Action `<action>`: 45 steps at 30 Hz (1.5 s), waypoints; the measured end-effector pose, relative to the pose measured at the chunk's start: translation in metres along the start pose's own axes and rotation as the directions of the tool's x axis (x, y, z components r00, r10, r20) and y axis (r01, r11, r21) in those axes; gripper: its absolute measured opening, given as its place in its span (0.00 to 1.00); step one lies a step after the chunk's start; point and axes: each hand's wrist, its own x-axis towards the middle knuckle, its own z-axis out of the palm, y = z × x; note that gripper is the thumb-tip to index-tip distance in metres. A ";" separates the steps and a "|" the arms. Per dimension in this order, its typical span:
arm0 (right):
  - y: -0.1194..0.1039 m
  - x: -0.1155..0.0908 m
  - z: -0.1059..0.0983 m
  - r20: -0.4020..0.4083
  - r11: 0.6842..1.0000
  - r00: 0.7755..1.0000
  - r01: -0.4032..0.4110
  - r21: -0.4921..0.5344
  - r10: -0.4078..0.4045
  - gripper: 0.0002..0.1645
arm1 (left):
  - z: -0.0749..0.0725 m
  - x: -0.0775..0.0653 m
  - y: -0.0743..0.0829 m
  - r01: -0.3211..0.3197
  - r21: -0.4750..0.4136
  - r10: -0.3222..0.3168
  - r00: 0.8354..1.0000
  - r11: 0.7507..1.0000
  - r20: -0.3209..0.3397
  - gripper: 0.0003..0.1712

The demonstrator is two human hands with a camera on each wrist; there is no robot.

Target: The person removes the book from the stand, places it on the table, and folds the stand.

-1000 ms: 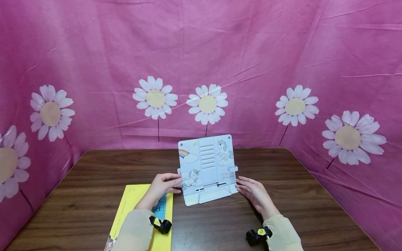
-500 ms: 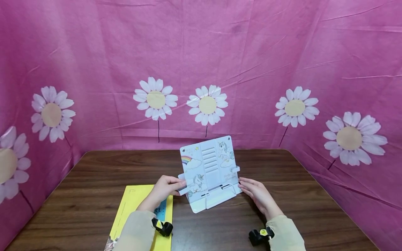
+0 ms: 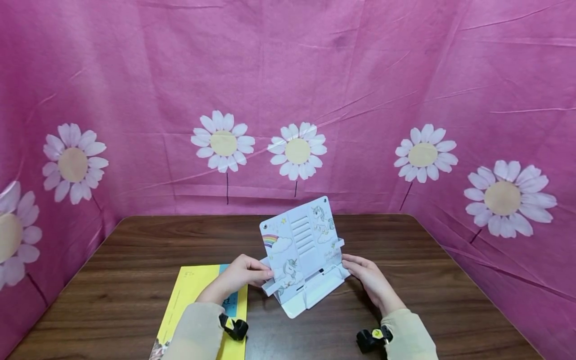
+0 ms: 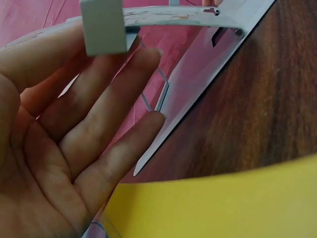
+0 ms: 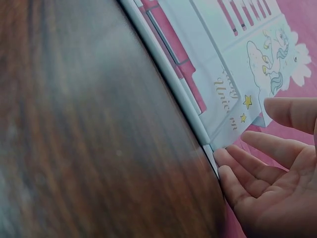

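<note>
A white metal book stand (image 3: 306, 245) with unicorns and a rainbow printed on it stands on the table, turned at an angle and leaning back. Its left side tab (image 4: 104, 27) is pinched by my left hand (image 3: 240, 276), thumb toward the front and fingers toward the back. Fingers of my right hand (image 3: 369, 277) touch the lower right corner of the stand's base, fairly straight, with the thumb apart in the right wrist view. Across the stand's lower front runs a ledge (image 3: 325, 287). The stand's back is mostly hidden.
Under my left forearm lies a yellow book (image 3: 193, 290) with a blue panel, partly covered by the sleeve. The brown wooden table (image 3: 450, 300) ends at a pink curtain (image 3: 360, 75) printed with daisies.
The book stand has turned, its left side swinging toward me. My left hand has shifted slightly right with it and now pinches the left tab; my right hand has barely moved.
</note>
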 end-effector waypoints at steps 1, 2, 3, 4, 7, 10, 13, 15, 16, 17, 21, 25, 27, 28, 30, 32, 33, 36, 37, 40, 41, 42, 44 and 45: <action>0.000 0.000 0.000 0.002 1.000 1.000 -0.001 -0.007 0.001 0.30 | 0.001 0.000 0.001 -0.005 0.007 0.004 1.000 1.000 0.013 0.16; 0.000 0.000 0.000 0.002 1.000 1.000 -0.001 -0.010 0.001 0.30 | 0.002 -0.001 0.002 -0.010 0.011 0.009 1.000 1.000 0.026 0.16; 0.000 -0.001 0.000 0.005 1.000 1.000 0.001 -0.013 -0.001 0.30 | 0.003 -0.001 0.003 -0.013 0.012 0.013 0.999 1.000 0.040 0.15; 0.000 -0.001 0.000 0.003 1.000 1.000 0.002 -0.008 -0.002 0.30 | 0.004 -0.001 0.004 -0.015 0.011 0.014 0.998 1.000 0.054 0.15; -0.001 -0.002 -0.001 0.013 1.000 1.000 0.009 -0.021 -0.009 0.31 | 0.006 -0.001 0.007 -0.011 -0.011 0.012 0.995 1.000 0.101 0.16; -0.001 -0.002 -0.002 0.016 1.000 1.000 0.011 -0.022 -0.011 0.32 | 0.008 0.000 0.008 0.004 -0.029 0.000 0.990 1.000 0.139 0.16; -0.001 -0.002 -0.002 0.026 0.999 1.000 0.014 -0.039 -0.013 0.32 | 0.011 0.001 0.008 0.014 -0.027 -0.009 0.987 1.000 0.160 0.15; -0.001 -0.002 -0.002 0.029 0.999 1.000 0.013 -0.049 -0.012 0.33 | 0.012 0.001 0.008 0.011 -0.019 -0.007 0.984 1.000 0.179 0.14; -0.002 -0.003 -0.002 0.028 0.998 1.000 0.011 -0.055 -0.009 0.33 | 0.013 0.001 0.009 0.007 -0.021 -0.003 0.981 1.000 0.194 0.14; -0.002 -0.003 -0.002 0.031 0.998 0.999 0.010 -0.063 -0.008 0.33 | 0.014 0.001 0.010 -0.001 -0.022 0.005 0.978 1.000 0.210 0.13; -0.002 -0.004 -0.003 0.034 0.996 0.999 0.006 -0.085 -0.003 0.33 | 0.019 0.001 0.014 -0.025 -0.026 0.032 0.959 0.999 0.280 0.13; -0.001 -0.004 -0.002 0.047 0.993 0.999 0.017 -0.117 -0.011 0.33 | 0.023 0.001 0.019 -0.021 0.006 0.018 0.949 1.000 0.314 0.12; -0.002 -0.004 -0.001 0.058 0.991 0.998 0.029 -0.133 -0.021 0.33 | 0.024 0.001 0.022 -0.022 0.028 0.012 0.946 0.999 0.325 0.12; -0.002 -0.004 0.000 0.062 0.990 0.998 0.035 -0.138 -0.027 0.34 | 0.025 0.001 0.023 -0.026 0.041 0.011 0.944 0.999 0.329 0.11; -0.002 -0.004 0.002 0.069 0.989 0.997 0.045 -0.143 -0.035 0.34 | 0.027 0.001 0.025 -0.033 0.058 0.012 0.942 0.998 0.337 0.11; -0.002 -0.004 0.003 0.080 0.988 0.996 0.056 -0.146 -0.045 0.34 | 0.029 0.000 0.027 -0.030 0.064 0.006 0.940 0.997 0.340 0.11; -0.002 -0.004 0.004 0.083 0.987 0.995 0.058 -0.147 -0.046 0.34 | 0.030 0.000 0.028 -0.028 0.067 0.003 0.940 0.997 0.341 0.11; -0.002 -0.005 0.004 0.084 0.987 0.995 0.060 -0.146 -0.048 0.34 | 0.032 -0.001 0.029 -0.015 0.074 -0.011 0.941 0.997 0.338 0.10; -0.002 -0.005 0.003 0.087 0.988 0.995 0.061 -0.145 -0.049 0.34 | 0.032 -0.001 0.030 -0.012 0.074 -0.014 0.940 0.997 0.341 0.10; -0.004 -0.007 0.002 0.081 0.989 0.996 0.055 -0.134 -0.045 0.34 | 0.032 -0.001 0.030 -0.020 0.075 -0.008 0.938 0.997 0.347 0.10; -0.004 -0.007 0.001 0.074 0.990 0.996 0.053 -0.132 -0.043 0.34 | 0.031 -0.001 0.030 -0.023 0.070 -0.002 0.937 0.997 0.349 0.11; -0.005 -0.008 0.000 0.060 0.990 0.997 0.049 -0.133 -0.041 0.34 | 0.030 -0.001 0.030 -0.034 0.069 0.008 0.937 0.997 0.350 0.11; -0.008 -0.009 -0.001 0.018 0.989 0.999 0.037 -0.142 -0.035 0.33 | 0.028 0.000 0.029 -0.064 0.086 0.031 0.941 0.994 0.337 0.11; -0.009 -0.010 -0.002 -0.007 0.988 0.999 0.031 -0.149 -0.033 0.32 | 0.027 0.000 0.029 -0.077 0.098 0.041 0.944 0.992 0.326 0.11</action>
